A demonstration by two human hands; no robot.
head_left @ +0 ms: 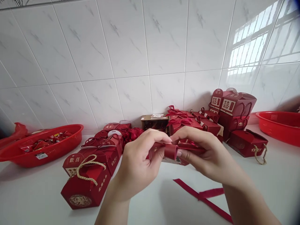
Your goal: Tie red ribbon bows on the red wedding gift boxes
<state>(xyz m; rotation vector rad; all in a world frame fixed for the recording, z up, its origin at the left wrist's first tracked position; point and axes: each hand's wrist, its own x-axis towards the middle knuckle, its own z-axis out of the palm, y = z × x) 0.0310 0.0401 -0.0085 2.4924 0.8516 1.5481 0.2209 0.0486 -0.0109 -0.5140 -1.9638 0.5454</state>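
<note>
Loads of boxes [239, 102] look done, but left hand [139, 162] and right hand [208, 156] both pinch a seemingly unfinished carton [170, 152].

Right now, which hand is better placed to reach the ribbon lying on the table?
Probably the right hand: the ribbon lies just below it in view, while the left hand is farther off. Both hands are occupied with the red band, though.

Left hand [140, 161], right hand [213, 153], fingers [187, 132] curled
</note>
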